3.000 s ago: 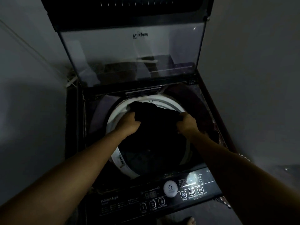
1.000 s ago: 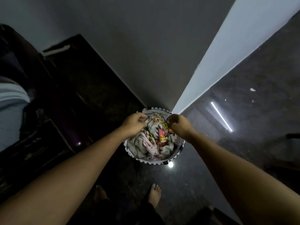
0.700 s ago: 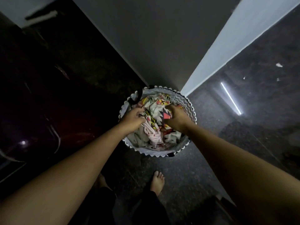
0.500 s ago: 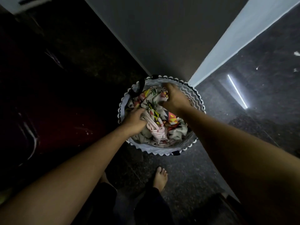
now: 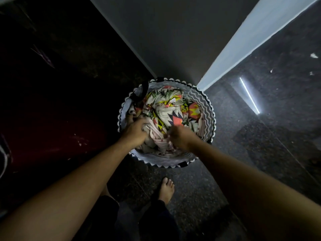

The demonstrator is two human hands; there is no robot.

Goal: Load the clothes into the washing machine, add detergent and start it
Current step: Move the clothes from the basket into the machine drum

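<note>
Nearest the camera, a bare foot (image 5: 165, 188) stands on the dark speckled polished floor (image 5: 199, 197), toes near the round fabric laundry basket with a scalloped black-and-white rim (image 5: 211, 108). Over the basket's near edge, the left hand (image 5: 134, 131) has its fingers curled into a pale pink-striped garment (image 5: 157, 136), and the right hand (image 5: 179, 136) pinches a fold of the same garment just beside it. The fingertips are sunk in cloth, so how deep either hold goes I cannot tell. Past the hands, a cream cloth printed with orange, yellow and black zigzags (image 5: 171, 108) lies heaped across the load, and it appears to overlap the striped piece. That overlap is the main risk: lifting may drag the printed cloth up with it, and a half-caught piece could slide off onto the floor on the way to the washer. A trailing end could also snag the black strap handle (image 5: 141, 92) at the far left rim and tip the soft basket. The floor looks glossy, so stepping barefoot on a dropped garment could mean a slip. The washing machine itself is not identifiable; a dark maroon surface (image 5: 43, 133) at the left may be its side.
</note>
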